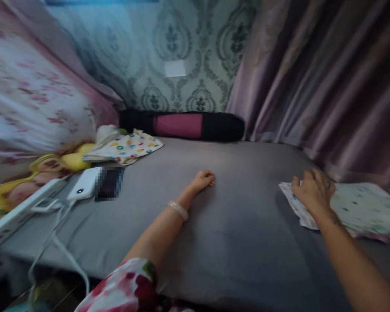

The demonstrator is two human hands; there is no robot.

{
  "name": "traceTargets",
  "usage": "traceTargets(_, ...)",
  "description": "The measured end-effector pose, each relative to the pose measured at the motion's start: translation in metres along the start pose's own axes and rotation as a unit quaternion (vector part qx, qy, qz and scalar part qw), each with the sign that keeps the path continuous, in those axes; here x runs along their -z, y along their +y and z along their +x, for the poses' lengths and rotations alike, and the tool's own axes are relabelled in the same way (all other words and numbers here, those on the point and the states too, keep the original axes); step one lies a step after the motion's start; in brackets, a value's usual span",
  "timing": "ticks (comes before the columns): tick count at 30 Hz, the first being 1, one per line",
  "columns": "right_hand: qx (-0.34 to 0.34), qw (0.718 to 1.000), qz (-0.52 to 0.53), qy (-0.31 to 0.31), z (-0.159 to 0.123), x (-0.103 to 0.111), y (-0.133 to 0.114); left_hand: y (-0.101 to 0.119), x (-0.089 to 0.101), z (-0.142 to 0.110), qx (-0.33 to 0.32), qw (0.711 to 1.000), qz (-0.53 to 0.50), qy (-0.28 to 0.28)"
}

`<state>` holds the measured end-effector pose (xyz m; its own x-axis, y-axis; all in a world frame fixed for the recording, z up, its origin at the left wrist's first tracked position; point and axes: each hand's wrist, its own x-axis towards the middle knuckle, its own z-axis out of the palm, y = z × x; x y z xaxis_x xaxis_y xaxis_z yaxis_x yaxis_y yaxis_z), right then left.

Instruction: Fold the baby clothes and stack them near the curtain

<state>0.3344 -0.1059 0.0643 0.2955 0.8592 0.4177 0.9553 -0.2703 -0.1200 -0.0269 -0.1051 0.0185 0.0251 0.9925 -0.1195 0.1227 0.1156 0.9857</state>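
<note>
My left hand [204, 180], with a pale bangle [178, 210] on its wrist, is over the middle of a grey-covered surface [234, 242]. Its fingers are curled in, and nothing shows between them. On the right, my right hand [314, 190] lies on the left end of a folded white cloth [365, 208] with small dark specks. The fingers there are spread and bent, and the palm faces down. Some layered edges of the cloth stick out at its left side.
A black and maroon bolster [178, 125] lies along the patterned wall. At left are a printed cloth [130, 147], a white power bank [85, 184], a dark phone-like device [109, 184], a power strip [22, 208] with cables and a yellow plush toy [48, 167]. Curtains [295, 78] hang at right.
</note>
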Motion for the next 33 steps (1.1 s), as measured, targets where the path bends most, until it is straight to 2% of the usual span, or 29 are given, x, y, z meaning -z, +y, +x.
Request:
traceTargets(1,0.05,0.999,0.02,0.003,-0.007,-0.006,-0.019,-0.004,0.001,0.003,0.003,1.0,-0.003,-0.018)
traceTargets(2,0.111,0.993,0.036,-0.024,-0.016,-0.012,-0.039,-0.008,0.001,0.006,0.007,1.0,-0.005,-0.026)
traceTargets(3,0.141,0.988,0.044,-0.049,-0.026,-0.018,-0.061,-0.011,0.001,0.008,0.012,1.0,-0.005,-0.023)
traceTargets(7,0.209,0.963,0.077,-0.15,-0.065,-0.037,-0.146,-0.021,0.007,0.008,-0.007,0.999,-0.024,-0.029)
traceTargets(9,0.242,0.952,0.088,-0.168,-0.078,-0.042,-0.18,-0.023,0.017,0.002,-0.005,0.999,-0.03,-0.045)
traceTargets(12,0.278,0.942,0.101,-0.161,-0.091,-0.045,-0.215,-0.023,0.047,-0.013,0.0,0.999,-0.015,-0.051)
traceTargets(15,0.292,0.943,0.101,-0.124,-0.099,-0.049,-0.23,-0.019,0.09,-0.037,0.015,0.999,0.033,-0.023)
traceTargets(19,0.305,0.943,0.097,-0.089,-0.103,-0.056,-0.229,-0.016,0.153,-0.077,0.018,0.993,0.109,0.052)
traceTargets(21,0.309,0.942,0.097,-0.09,-0.102,-0.058,-0.227,-0.018,0.182,-0.099,0.032,0.978,0.179,0.097)
traceTargets(24,0.307,0.942,0.097,-0.097,-0.101,-0.06,-0.227,-0.022,0.218,-0.133,0.023,0.942,0.3,0.151)
traceTargets(27,0.305,0.941,0.097,-0.108,-0.101,-0.059,-0.228,-0.027,0.245,-0.163,0.044,0.906,0.37,0.202)
traceTargets(30,0.308,0.94,0.097,-0.108,-0.102,-0.059,-0.228,-0.03,0.264,-0.185,0.058,0.856,0.425,0.288)
traceTargets(33,0.306,0.941,0.098,-0.107,-0.102,-0.058,-0.229,-0.031,0.277,-0.194,0.056,0.797,0.481,0.361)
